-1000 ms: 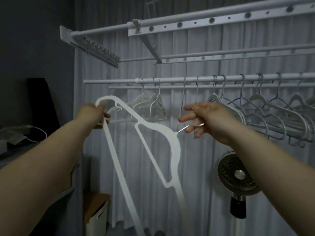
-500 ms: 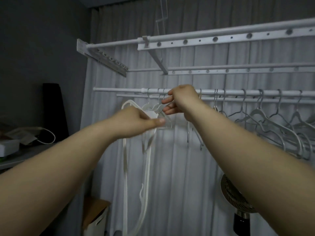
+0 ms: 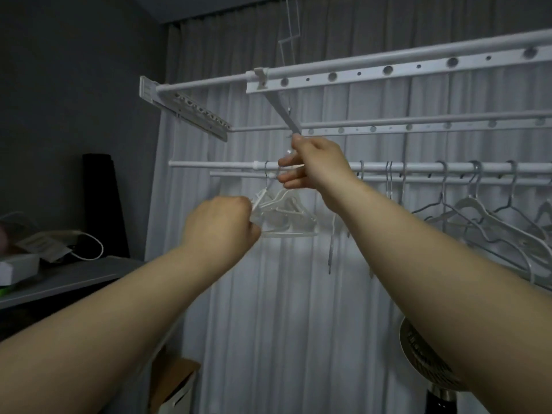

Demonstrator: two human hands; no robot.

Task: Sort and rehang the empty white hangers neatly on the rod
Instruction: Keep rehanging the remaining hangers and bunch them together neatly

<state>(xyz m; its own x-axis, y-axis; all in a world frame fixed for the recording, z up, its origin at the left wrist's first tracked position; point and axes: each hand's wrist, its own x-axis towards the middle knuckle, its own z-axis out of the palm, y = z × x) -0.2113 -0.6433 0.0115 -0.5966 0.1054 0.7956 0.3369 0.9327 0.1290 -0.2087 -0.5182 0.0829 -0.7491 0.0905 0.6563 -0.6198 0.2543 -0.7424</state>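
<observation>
My right hand (image 3: pixel 312 167) is up at the white rod (image 3: pixel 215 164), with its fingers pinched on the thin metal hook of a white hanger (image 3: pixel 254 206). Lower and to the left, my left hand (image 3: pixel 222 224) is a closed fist on that hanger's white body; most of the hanger is hidden behind my hand and forearm. Right beside the fist a small cluster of white hangers (image 3: pixel 286 218) hangs from the rod. Further right along the rod hang several more empty white hangers (image 3: pixel 478 212), spread out and tilted.
An overhead drying rack (image 3: pixel 388 70) with holed bars juts out above the rod. A white curtain (image 3: pixel 283 309) hangs behind. A grey shelf (image 3: pixel 74 276) with boxes and a cable is at the left, a fan (image 3: pixel 424 363) at lower right, and a white bin (image 3: pixel 176 392) below.
My right hand rose from below the rod to rod height with the hook. My left hand moved right and up to the hanger cluster, and the long hanger body no longer dangles in sight.
</observation>
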